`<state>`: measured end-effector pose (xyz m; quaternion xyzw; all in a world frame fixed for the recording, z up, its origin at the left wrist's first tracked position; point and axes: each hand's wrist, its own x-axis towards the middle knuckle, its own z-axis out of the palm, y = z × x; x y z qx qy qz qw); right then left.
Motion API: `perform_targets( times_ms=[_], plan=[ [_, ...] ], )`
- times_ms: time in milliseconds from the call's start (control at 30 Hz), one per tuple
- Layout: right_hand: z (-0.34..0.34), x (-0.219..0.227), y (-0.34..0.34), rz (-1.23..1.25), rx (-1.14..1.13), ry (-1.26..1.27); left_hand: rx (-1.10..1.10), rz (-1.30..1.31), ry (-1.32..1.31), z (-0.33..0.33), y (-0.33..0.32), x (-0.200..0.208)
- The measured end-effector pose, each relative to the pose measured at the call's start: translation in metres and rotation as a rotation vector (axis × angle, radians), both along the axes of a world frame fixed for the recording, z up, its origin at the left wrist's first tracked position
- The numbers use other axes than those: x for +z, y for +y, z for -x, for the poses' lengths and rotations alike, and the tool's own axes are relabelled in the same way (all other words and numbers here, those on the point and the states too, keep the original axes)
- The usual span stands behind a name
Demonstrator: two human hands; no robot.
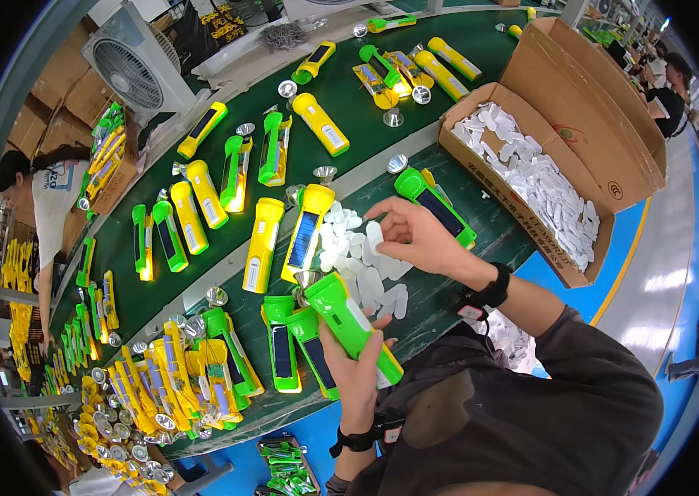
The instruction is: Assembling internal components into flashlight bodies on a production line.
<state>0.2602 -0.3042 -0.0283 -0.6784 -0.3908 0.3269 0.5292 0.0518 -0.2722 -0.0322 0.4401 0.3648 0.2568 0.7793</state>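
Observation:
My left hand is wrapped round a green flashlight body, tilted with its wide head up and to the left. A silver reflector sits by that head; whether they touch I cannot tell. Between thumb and fingers, my right hand pinches a white oval plastic piece, held just above a loose pile of similar white pieces. Beside my left hand lie green flashlights with dark panels. A yellow flashlight with a blue panel rests at the pile's left edge.
An open cardboard box of white pieces stands at the right. Rows of yellow and green flashlights lie on the green conveyor belt. Opened yellow shells are heaped at the lower left. Another person reaches toward the belt at far left.

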Motion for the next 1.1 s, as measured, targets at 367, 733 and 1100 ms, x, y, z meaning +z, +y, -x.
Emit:
perform_targets(
  times_ms=[367,733,1100],
  plan=[
    [0.04,0.037,-0.014,-0.178,0.114,0.359,0.124,-0.565,0.208,-0.033,0.006,-0.008],
    [0.051,0.021,-0.013,-0.181,-0.033,0.057,0.112,-0.362,0.097,-0.024,0.007,-0.012],
    [0.03,-0.054,-0.033,0.355,-0.258,-0.846,0.126,0.16,-0.301,-0.009,0.021,-0.021]
  ],
)
